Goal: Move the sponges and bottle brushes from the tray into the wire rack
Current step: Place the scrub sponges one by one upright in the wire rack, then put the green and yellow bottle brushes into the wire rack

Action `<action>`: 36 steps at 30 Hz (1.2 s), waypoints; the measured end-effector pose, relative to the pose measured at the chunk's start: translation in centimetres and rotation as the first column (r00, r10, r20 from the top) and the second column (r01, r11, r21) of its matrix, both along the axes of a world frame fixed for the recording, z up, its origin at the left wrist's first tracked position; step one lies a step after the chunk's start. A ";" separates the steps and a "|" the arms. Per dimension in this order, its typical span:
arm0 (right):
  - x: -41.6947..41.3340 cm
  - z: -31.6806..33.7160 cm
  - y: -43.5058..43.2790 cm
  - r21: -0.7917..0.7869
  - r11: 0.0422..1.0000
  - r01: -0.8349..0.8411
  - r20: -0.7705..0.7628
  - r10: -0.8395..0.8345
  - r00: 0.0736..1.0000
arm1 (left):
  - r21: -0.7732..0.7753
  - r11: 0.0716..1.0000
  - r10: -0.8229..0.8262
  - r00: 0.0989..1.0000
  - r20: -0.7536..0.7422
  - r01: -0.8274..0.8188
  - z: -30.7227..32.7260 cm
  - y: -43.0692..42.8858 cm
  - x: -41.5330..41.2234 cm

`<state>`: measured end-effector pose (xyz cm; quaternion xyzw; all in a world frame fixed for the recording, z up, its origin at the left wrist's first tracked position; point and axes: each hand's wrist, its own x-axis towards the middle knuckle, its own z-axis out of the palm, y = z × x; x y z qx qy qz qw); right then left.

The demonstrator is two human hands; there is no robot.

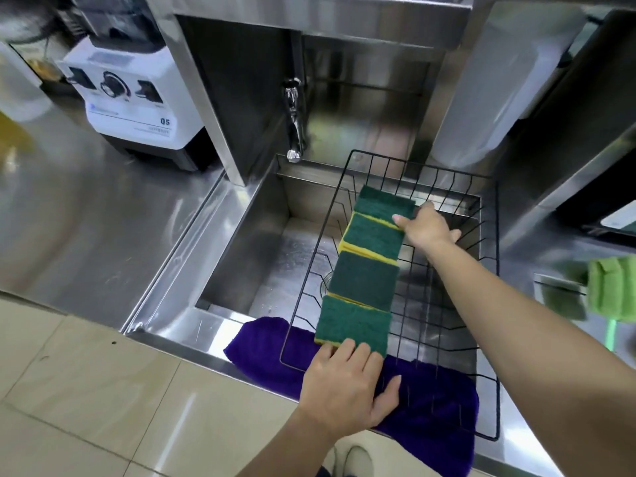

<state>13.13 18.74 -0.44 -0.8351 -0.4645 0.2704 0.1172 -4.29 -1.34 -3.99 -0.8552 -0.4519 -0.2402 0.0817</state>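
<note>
A black wire rack [495, 304] sits over the steel sink. Several green-and-yellow sponges [364, 280] lie in a row along the rack's left side, running from near to far. My left hand [347, 383] presses on the near end of the row, fingers spread over the nearest sponge. My right hand [426, 225] grips the far end, thumb on the farthest sponge [385, 203]. A green bottle brush [609, 290] lies at the right edge on the counter. No tray is in view.
A purple cloth [430, 418] lies under the rack's near edge. The tap [294, 132] hangs over the sink [247, 256] behind the rack. A white blender base [137, 94] stands on the counter at left. A white container [481, 80] stands at back right.
</note>
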 end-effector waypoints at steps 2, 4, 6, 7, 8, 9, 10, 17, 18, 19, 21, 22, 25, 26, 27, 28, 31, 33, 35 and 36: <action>-0.3 0.5 -0.5 0.052 0.999 0.016 0.027 -0.017 0.999 | -0.001 1.000 0.004 1.000 -0.004 -0.004 0.0 0.1 0.0; -0.3 0.8 -1.2 0.101 0.994 0.029 -0.021 -0.027 0.999 | 0.005 1.000 0.006 1.000 -0.007 -0.006 0.0 0.1 0.0; 0.1 1.3 -2.0 0.149 0.988 0.031 -0.098 -0.016 0.995 | 0.008 1.000 0.004 1.000 -0.008 -0.004 0.0 0.1 0.0; 0.5 1.7 -2.5 0.173 0.984 0.026 -0.126 -0.004 0.992 | 0.009 1.000 0.003 1.000 -0.007 -0.003 0.1 0.1 0.0; 1.0 2.0 -3.1 0.204 0.979 0.026 -0.137 0.002 0.991 | 0.010 1.000 0.001 1.000 -0.006 -0.001 0.1 0.2 0.0; 1.7 2.5 -3.8 0.236 0.971 0.034 -0.133 -0.003 0.991 | 0.009 1.000 -0.002 1.000 -0.006 0.002 0.2 0.2 0.0; 2.4 3.0 -4.5 0.268 0.962 0.052 -0.120 -0.020 0.993 | 0.003 1.000 -0.004 1.000 -0.009 0.004 0.3 0.2 0.0; 9.8 4.2 -11.3 0.392 0.895 0.213 0.050 -0.252 0.966 | -0.021 1.000 -0.001 0.999 -0.053 0.000 0.1 0.4 0.1; 11.1 4.1 -12.7 0.392 0.891 0.229 0.089 -0.285 0.954 | -0.025 1.000 -0.010 0.998 -0.061 0.009 0.2 0.3 0.2; 12.1 3.8 -13.9 0.377 0.894 0.244 0.122 -0.308 0.943 | -0.031 0.999 -0.013 0.997 -0.072 0.011 0.2 0.4 0.1; 13.8 3.2 -16.3 0.299 0.906 0.298 0.146 -0.352 0.924 | -0.033 0.999 -0.017 0.996 -0.086 0.015 0.1 0.3 0.0; 14.5 2.9 -17.5 0.254 0.909 0.331 0.126 -0.371 0.920 | -0.027 0.999 -0.019 0.996 -0.089 0.017 0.1 0.3 0.0; 15.8 1.5 -20.5 0.189 0.912 0.363 0.042 -0.377 0.925 | -0.006 1.000 -0.011 0.996 -0.094 0.010 0.1 0.4 0.1; 16.0 1.0 -21.3 0.166 0.918 0.360 0.031 -0.370 0.929 | -0.002 1.000 -0.014 0.995 -0.099 0.014 0.2 0.4 0.2; 16.0 0.5 -21.8 0.141 0.924 0.357 0.024 -0.363 0.931 | 0.001 1.000 -0.019 0.994 -0.105 0.019 0.3 0.4 0.3; 16.0 0.1 -22.3 0.110 0.927 0.358 0.015 -0.361 0.932 | 0.005 1.000 -0.021 0.994 -0.108 0.022 0.3 0.4 0.3; 15.3 -1.0 -23.3 0.034 0.936 0.351 0.016 -0.352 0.936 | 0.004 1.000 -0.018 0.994 -0.104 0.019 0.6 0.2 0.3; 15.0 -1.5 -23.6 0.021 0.949 0.313 0.086 -0.314 0.946 | 0.004 1.000 -0.004 0.994 -0.105 0.005 0.6 0.1 0.5; 15.0 -1.8 -23.4 0.003 0.953 0.302 0.105 -0.301 0.948 | 0.009 1.000 0.011 0.994 -0.112 -0.010 0.6 0.0 0.7; 15.0 -1.8 -23.3 -0.017 0.950 0.312 0.085 -0.310 0.947 | 0.013 1.000 0.012 0.993 -0.118 -0.010 0.6 0.0 0.7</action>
